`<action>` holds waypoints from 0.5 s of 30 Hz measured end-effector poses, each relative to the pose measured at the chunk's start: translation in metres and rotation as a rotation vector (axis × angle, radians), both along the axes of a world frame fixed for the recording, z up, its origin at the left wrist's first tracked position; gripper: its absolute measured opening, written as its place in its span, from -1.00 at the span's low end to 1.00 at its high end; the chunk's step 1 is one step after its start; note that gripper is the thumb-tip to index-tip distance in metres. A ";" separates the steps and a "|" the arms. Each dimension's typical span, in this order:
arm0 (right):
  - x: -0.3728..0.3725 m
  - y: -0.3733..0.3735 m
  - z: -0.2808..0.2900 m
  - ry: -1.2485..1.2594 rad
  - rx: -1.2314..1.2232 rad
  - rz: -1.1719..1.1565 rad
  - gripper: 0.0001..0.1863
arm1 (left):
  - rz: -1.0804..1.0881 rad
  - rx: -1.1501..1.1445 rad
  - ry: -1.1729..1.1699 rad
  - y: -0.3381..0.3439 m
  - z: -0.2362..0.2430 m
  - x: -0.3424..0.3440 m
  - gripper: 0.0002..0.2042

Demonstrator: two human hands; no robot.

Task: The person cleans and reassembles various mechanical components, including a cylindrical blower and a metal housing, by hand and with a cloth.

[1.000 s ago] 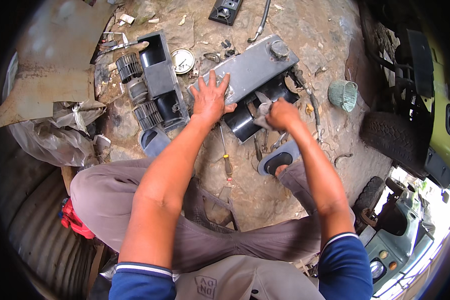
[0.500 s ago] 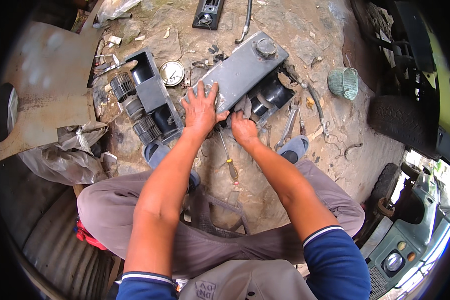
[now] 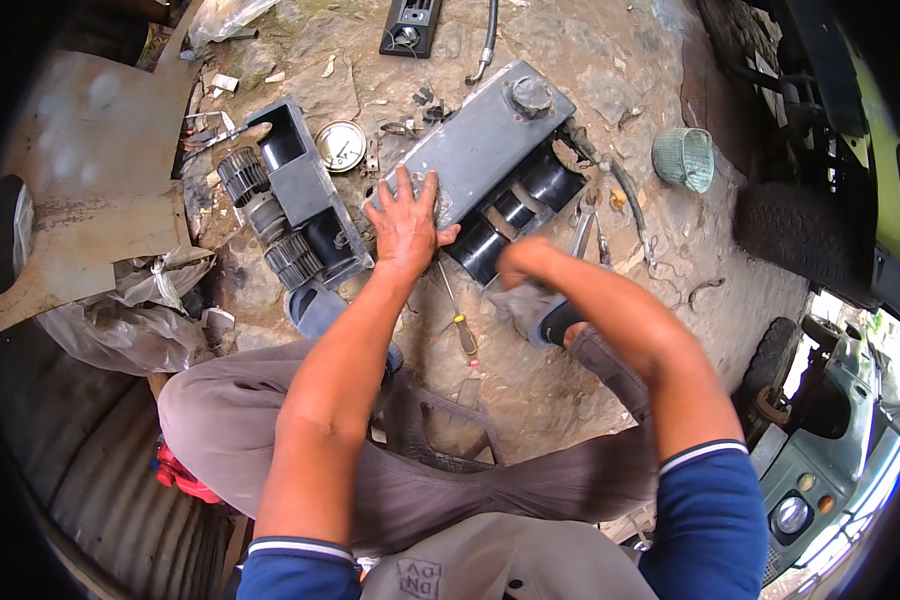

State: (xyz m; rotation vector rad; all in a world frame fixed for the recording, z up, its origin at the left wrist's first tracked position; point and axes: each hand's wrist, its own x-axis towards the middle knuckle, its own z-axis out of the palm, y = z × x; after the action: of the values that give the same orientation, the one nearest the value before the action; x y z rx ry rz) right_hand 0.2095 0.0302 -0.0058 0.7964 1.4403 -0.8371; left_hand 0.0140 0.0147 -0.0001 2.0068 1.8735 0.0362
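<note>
My left hand (image 3: 407,228) lies with fingers spread on the near end of a grey metal blower housing (image 3: 480,140), which has a round fitting on its top. Along the housing's right side, glossy black curved hollows (image 3: 478,252) show. Just off its near corner is my right hand (image 3: 526,264), smeared by motion, with a grey rag (image 3: 523,308) hanging from it. To the left sits a second dark housing part (image 3: 312,190), beside a motor with two ribbed fan wheels (image 3: 293,261). A screwdriver (image 3: 463,333) with a yellow-banded handle lies below the left hand.
Wrenches (image 3: 582,230) and a hose (image 3: 630,195) lie right of the housing. A green mesh basket (image 3: 683,160), a round tin lid (image 3: 341,146) and a black control panel (image 3: 410,27) rest on the stone ground. A rusty metal panel (image 3: 90,170) stands left; a tyre (image 3: 805,240) is right.
My right hand has pulled out of the black hollows toward me and to the right, carrying the rag. My right foot has shifted inward. The left hand stays on the housing.
</note>
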 end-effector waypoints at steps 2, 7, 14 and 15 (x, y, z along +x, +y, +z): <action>0.043 0.005 0.033 -0.054 0.087 -0.069 -0.56 | 0.000 0.016 -0.006 0.000 -0.001 -0.002 -0.04; 0.083 0.007 0.084 0.279 0.648 -0.534 -0.54 | 0.005 -0.001 -0.028 0.005 0.003 -0.004 -0.03; -0.002 -0.018 0.018 0.733 0.901 -0.583 -0.65 | 0.015 -0.016 -0.044 0.008 0.003 -0.006 -0.04; -0.015 -0.028 -0.001 0.707 0.944 -0.526 -0.66 | 0.015 -0.013 -0.041 0.010 0.003 -0.005 -0.04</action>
State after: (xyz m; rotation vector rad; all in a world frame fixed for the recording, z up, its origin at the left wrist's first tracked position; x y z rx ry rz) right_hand 0.1947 0.0025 -0.0065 1.7602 2.3653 -0.8481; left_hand 0.0085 0.0244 0.0031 1.9691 1.8583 0.0693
